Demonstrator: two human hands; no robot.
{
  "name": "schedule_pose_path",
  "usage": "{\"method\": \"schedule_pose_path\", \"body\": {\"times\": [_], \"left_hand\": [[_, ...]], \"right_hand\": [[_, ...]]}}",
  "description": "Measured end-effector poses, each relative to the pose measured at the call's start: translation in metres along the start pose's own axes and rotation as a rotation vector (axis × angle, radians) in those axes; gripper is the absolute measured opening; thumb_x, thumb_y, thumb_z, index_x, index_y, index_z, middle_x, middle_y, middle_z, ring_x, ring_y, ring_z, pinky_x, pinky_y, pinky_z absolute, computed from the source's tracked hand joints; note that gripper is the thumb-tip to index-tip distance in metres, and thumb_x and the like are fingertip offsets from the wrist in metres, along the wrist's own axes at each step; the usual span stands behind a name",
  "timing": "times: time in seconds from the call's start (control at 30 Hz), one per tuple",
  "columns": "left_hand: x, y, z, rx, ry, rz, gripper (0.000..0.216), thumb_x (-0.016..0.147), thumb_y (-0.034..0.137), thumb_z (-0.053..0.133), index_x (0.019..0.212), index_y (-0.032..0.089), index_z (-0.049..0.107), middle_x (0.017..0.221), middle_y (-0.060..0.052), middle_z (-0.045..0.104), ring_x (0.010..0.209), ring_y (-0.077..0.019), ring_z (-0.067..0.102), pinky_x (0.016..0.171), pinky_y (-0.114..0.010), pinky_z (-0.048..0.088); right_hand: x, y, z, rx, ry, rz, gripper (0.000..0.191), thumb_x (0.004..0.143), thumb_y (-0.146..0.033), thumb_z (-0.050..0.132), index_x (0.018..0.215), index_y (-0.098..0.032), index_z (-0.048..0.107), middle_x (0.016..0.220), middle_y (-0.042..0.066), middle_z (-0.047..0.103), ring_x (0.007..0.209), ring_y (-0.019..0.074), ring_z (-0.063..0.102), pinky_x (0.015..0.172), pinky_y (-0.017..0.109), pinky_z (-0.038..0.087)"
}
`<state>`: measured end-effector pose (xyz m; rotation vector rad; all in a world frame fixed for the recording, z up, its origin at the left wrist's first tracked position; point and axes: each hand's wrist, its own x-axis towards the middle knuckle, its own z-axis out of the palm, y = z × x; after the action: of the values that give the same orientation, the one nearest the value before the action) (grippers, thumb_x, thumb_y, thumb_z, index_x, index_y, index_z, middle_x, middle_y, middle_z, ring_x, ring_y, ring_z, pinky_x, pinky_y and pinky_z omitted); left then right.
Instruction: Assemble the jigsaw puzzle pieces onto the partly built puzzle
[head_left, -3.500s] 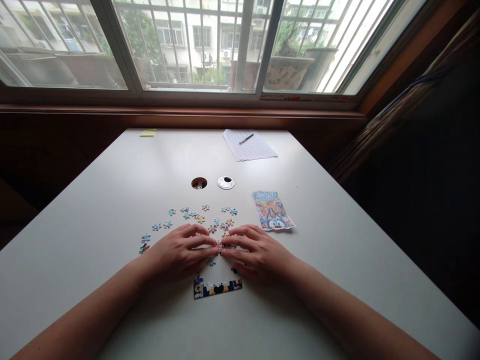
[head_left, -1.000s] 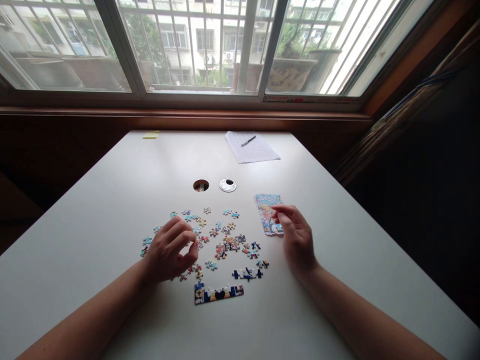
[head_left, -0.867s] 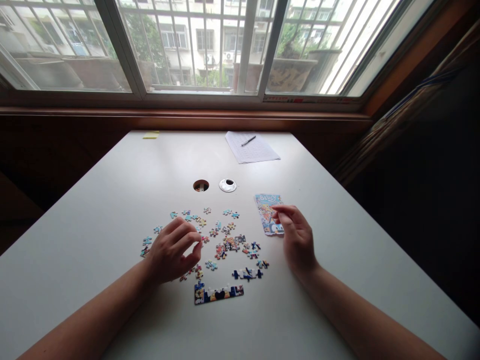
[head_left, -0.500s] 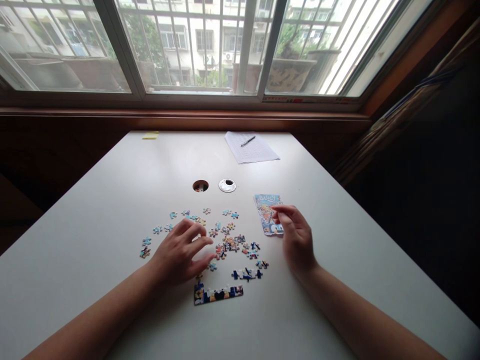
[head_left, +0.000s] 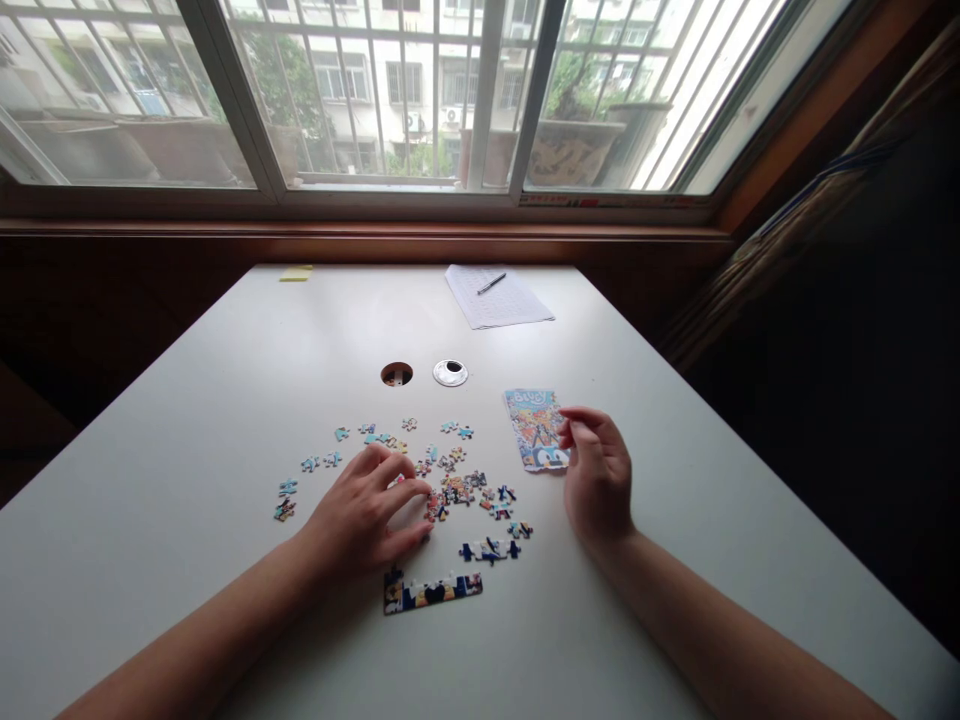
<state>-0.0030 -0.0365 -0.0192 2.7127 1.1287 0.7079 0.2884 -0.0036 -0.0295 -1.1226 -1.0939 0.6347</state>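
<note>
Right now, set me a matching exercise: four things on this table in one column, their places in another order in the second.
1. pen
2. joined strip of puzzle pieces
3. yellow sticky note
4. picture card

A. far left corner of the table
B. at the right hand fingertips
C. on the sheet of paper
D. nearest the person, below the left hand

Pairs: 1-C, 2-D, 3-A, 4-B

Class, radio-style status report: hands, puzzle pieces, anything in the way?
Left hand fingers down on loose puzzle pieces. Right hand raised beside reference picture, fingers curled. Joined edge strip lies nearest. Nothing blocking.
</note>
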Motion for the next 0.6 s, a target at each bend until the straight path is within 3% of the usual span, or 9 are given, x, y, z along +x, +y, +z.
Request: {"method": "schedule_pose_path", "body": {"times": [0.6], "left_hand": [[-0.0006,-0.0010,0.0006,-0.021,-0.023,-0.007,0.023,0.088,0.033,0.067,0.109,0.026,0.066,0.105,-0.006,0.061,0.098,-0.0249,0.047,0.088,-0.043,0.048]], "right_hand": [[0.0010,-0.0014,-0.0003,0.079,0.049,0.039,0.015,0.091,-0.029,0.054,0.095,-0.022,0.066,0.080,0.001,0.055,0.071,0.0150,0.049,0.068,0.028,0.041]]}}
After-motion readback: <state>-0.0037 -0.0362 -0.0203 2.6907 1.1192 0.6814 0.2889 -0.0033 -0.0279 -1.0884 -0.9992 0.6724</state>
